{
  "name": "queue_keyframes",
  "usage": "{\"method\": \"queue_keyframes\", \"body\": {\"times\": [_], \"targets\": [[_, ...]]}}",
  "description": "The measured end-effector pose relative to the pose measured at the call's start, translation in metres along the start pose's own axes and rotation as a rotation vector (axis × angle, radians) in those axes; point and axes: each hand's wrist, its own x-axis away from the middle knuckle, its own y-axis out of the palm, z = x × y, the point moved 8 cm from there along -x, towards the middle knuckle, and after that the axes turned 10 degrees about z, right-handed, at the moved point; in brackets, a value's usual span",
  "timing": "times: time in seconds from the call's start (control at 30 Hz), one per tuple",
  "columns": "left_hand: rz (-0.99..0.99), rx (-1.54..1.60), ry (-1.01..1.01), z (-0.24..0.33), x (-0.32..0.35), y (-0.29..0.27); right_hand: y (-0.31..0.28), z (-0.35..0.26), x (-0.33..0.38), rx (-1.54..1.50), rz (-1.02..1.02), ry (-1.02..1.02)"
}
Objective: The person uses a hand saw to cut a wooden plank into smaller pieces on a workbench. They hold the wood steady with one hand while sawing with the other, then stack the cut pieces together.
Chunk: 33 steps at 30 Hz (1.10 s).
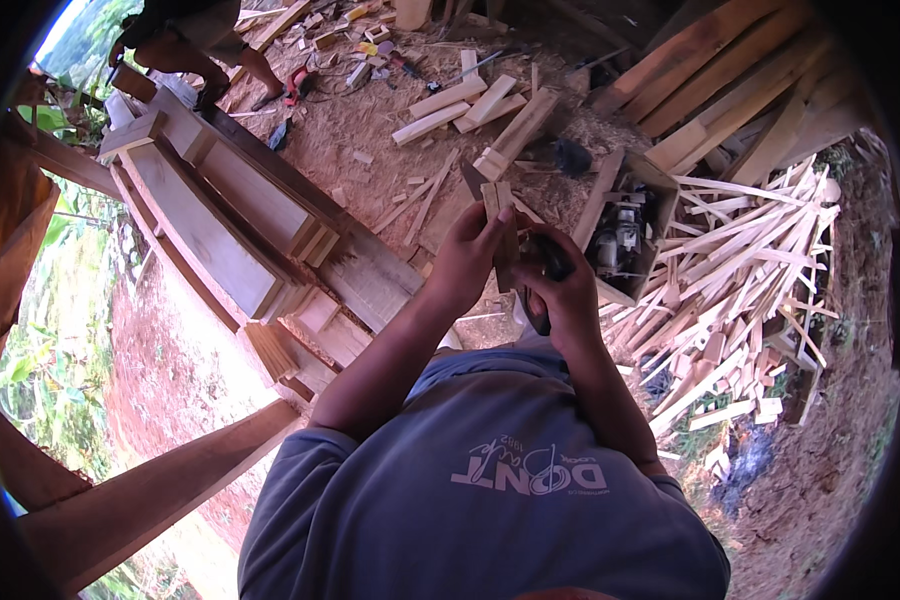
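Observation:
In front of my chest, my left hand (467, 262) is closed round a short piece of wood (499, 200), its thumb lying along the upper part. My right hand (562, 300) grips the black handle of a handsaw (552, 257). A grey blade tip shows just beyond the wood; the rest of the blade is mostly hidden behind the wood and my fingers. Both hands are close together, and the right fingertips are beside the wood's lower end.
At left stands a long bench with planks and wooden box-like pieces (205, 225). A wooden box (610, 200) holding a power tool is right of my hands, before a heap of thin offcuts (740, 270). Cut blocks (450, 110) lie ahead. Another person (195, 40) stands far left.

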Motion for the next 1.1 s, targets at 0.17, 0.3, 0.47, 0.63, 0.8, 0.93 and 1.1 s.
{"method": "queue_keyframes", "body": {"times": [0.17, 0.3, 0.47, 0.63, 0.8, 0.93, 1.1], "targets": [[0.09, -0.046, -0.034, 0.005, 0.007, -0.02, 0.015, 0.008, -0.002, 0.058, -0.033, 0.016], [0.186, -0.18, 0.189, -0.002, 0.016, -0.051, 0.006, 0.011, -0.002, 0.173, 0.008, -0.01], [0.423, -0.636, -0.01, 0.002, 0.097, -0.15, -0.019, 0.037, -0.009, 0.297, -0.024, 0.045], [0.959, -0.66, 0.023, 0.059, 0.206, -0.273, -0.045, 0.068, -0.022, 0.305, 0.014, 0.151], [1.416, -0.834, -0.048, 0.099, 0.291, -0.4, -0.053, 0.085, -0.03, 0.301, 0.04, 0.187], [1.341, -1.046, -0.266, 0.09, 0.269, -0.425, -0.058, 0.092, -0.039, 0.298, 0.044, 0.195], [1.351, -1.243, -0.22, 0.072, 0.253, -0.449, -0.06, 0.091, -0.038, 0.251, 0.048, 0.211]]}}
